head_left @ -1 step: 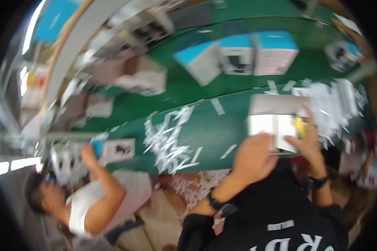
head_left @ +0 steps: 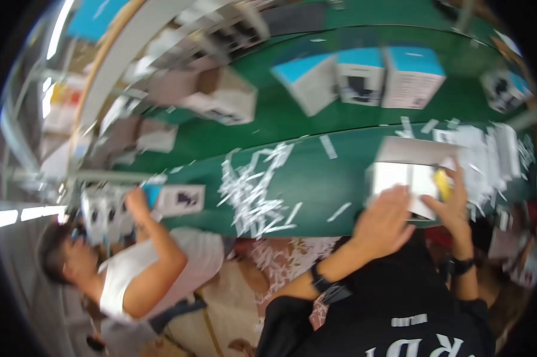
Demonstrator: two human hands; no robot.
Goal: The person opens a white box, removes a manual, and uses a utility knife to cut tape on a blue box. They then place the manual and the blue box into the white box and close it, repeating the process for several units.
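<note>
**Handling a white box at the green bench**

Pressing down w/ the left hand (head_left: 383, 221), fingers spread flat over the near edge of an open white cardboard box (head_left: 406, 178) sitting on the green-topped workbench (head_left: 304, 172), right of centre. Right hand (head_left: 453, 205) is curling round the box's right side, seemingly pinching a small yellow item (head_left: 442, 183) against it; blur hides the exact grip. Judging by this, the step in hand is steadying/packing the box; next move prob. calls for keeping the box braced while the yellow item goes in or the flap closes.

White paper strips (head_left: 253, 190) are littering the bench; blue-and-white cartons (head_left: 364, 74) are standing further back. Another person in a white top (head_left: 161, 268) is working at left.

Vs. the earlier frame: no visible change, hands & box are sitting the same.
</note>
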